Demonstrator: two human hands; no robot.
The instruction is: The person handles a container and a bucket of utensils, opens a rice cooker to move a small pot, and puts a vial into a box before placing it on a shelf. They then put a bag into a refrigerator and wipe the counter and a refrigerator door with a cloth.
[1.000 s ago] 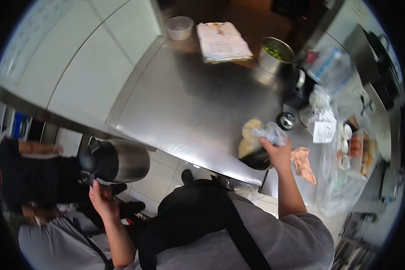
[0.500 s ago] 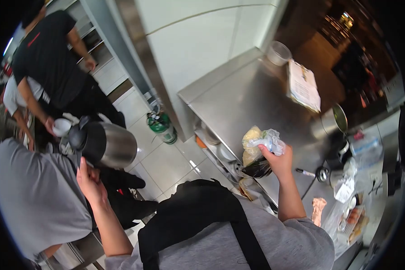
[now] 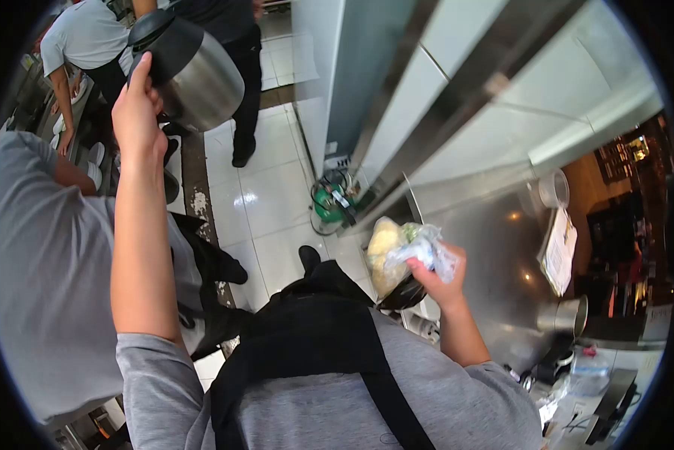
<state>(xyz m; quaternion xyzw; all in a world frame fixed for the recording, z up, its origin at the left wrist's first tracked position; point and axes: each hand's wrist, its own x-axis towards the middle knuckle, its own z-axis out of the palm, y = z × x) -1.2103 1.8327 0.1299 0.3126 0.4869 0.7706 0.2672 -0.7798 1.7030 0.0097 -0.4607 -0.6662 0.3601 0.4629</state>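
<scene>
My left hand (image 3: 140, 120) is closed around the handle of a steel thermal jug (image 3: 208, 84) with a black lid, held out at arm's length to the upper left. The jug is tilted in view. In my right hand (image 3: 443, 279) are the gathered necks of clear plastic bags (image 3: 386, 247). One holds something pale yellow, and a bit of green shows behind it. A dark, shiny item (image 3: 403, 294) hangs below them; its kind cannot be made out. These bags are beside the near edge of the steel counter (image 3: 487, 262).
A co-worker in grey (image 3: 44, 285) is close on my left. Beyond the jug are a person in black (image 3: 236, 45) and one in white (image 3: 93, 37). A green gas cylinder (image 3: 328, 206) stands on the tiles by the wall. Papers (image 3: 559, 251) and a metal pot (image 3: 566, 316) are on the counter.
My view has turned left. My left arm has stretched forward, carrying the jug up and away from me. The bags stay in my right hand, now further from the counter.
</scene>
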